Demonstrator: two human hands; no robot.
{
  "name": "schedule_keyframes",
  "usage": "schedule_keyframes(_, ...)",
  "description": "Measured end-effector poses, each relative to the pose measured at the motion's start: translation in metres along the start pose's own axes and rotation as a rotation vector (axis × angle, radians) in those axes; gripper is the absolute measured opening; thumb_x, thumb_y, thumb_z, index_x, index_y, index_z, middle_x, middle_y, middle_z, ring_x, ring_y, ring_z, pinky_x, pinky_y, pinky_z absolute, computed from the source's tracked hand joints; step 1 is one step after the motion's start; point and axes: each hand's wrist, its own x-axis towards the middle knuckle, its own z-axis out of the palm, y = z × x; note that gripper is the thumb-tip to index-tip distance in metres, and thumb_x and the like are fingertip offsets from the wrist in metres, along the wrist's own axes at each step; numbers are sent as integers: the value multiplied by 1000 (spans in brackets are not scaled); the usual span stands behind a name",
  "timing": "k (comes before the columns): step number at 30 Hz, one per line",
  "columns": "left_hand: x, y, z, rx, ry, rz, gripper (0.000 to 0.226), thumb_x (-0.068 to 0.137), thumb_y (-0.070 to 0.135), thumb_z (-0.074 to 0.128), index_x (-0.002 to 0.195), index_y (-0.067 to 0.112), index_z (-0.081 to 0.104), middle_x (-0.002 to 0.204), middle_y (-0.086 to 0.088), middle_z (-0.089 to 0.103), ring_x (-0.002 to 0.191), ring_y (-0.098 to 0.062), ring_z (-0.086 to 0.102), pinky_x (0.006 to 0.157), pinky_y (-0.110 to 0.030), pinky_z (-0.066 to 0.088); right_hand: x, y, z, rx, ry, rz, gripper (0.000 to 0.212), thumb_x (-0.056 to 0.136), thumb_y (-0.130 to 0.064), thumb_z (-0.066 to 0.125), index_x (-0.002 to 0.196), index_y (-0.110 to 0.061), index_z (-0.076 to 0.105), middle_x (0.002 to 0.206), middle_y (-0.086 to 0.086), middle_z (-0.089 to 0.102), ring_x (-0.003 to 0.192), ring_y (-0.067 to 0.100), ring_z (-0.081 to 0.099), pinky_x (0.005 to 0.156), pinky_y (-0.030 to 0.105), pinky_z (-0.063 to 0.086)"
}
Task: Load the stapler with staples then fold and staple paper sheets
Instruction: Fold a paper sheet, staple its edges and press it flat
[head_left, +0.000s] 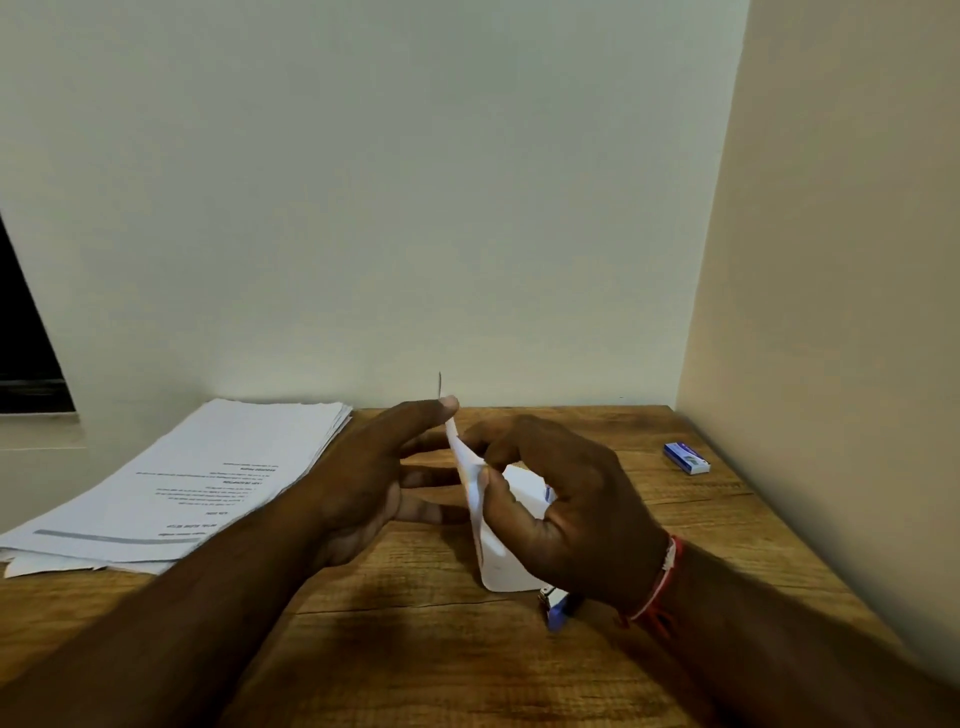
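Observation:
A folded white paper sheet (485, 545) stands on edge above the wooden table (415, 649), held between both hands. My left hand (374, 483) pinches its upper edge with the thumb, fingers spread behind it. My right hand (566, 499) grips the sheet from the right, thumb pressed on the fold. A blue stapler (558, 608) lies on the table under my right wrist, mostly hidden. A small blue staple box (687, 458) lies at the far right of the table.
A thick stack of printed paper sheets (197, 483) lies at the left of the table. Walls close the table at the back and right. A dark window (26, 338) is at far left.

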Motion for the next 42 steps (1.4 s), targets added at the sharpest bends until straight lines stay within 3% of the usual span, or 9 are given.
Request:
schedule_keyframes(6,4,-7,-4,-74,1,-26,49,102,49,74,133,11,79,136,-21,78,120,-50,77,108,-71,57,0,2,0,26,53,23,10,97,-19,67,98,-11,73,113,-3,79,110,7,71,88,31,60)
schedule_keyframes(10,5,-7,-2,-4,54,-8,42,106,45,66,127,11,82,132,-21,79,115,-50,79,105,-74,58,1,0,-1,56,64,26,13,97,-20,66,96,-10,73,112,-2,79,111,5,71,93,24,59)
schedule_keyframes(13,3,-3,-1,12,70,-16,58,101,63,68,130,14,81,127,-18,82,113,-47,81,102,-70,61,1,1,0,57,54,39,14,97,-22,66,98,-10,73,114,-7,78,113,-4,68,94,15,55)
schedule_keyframes(24,-1,3,2,54,125,-22,51,95,59,77,125,17,82,119,-13,85,105,-41,84,97,-64,66,-3,-1,3,35,-23,47,16,97,-27,67,102,-14,75,122,-9,77,119,0,69,98,19,56)
schedule_keyframes(29,1,3,0,69,137,-22,40,101,45,72,125,13,79,115,-14,85,91,-36,85,81,-51,68,-3,-3,4,32,-44,30,12,97,-25,69,100,-14,74,121,-9,78,118,1,69,97,19,57)
schedule_keyframes(34,2,2,-3,77,121,-8,32,104,37,66,118,13,82,115,-13,85,87,-35,84,86,-52,66,-3,-2,3,25,-32,11,6,95,-13,75,100,-12,75,118,-7,78,114,0,70,95,17,55)
schedule_keyframes(37,2,0,-4,75,118,-8,30,106,30,61,100,15,86,113,-16,85,91,-40,83,91,-56,64,-3,-1,4,30,-38,7,9,95,-10,76,104,-12,76,117,-5,79,113,5,72,92,27,60)
schedule_keyframes(40,5,-1,-5,117,105,-22,39,101,15,55,78,15,87,106,-18,85,89,-39,81,86,-52,64,-5,0,5,35,-48,17,11,96,-10,76,107,-12,76,116,-5,78,111,8,73,89,34,61)
schedule_keyframes(42,6,0,-10,172,79,-42,38,97,6,54,80,12,88,101,-18,85,85,-35,81,83,-49,64,-5,-1,4,39,-56,23,10,98,-12,74,108,-11,77,116,-7,78,111,8,73,88,34,61)
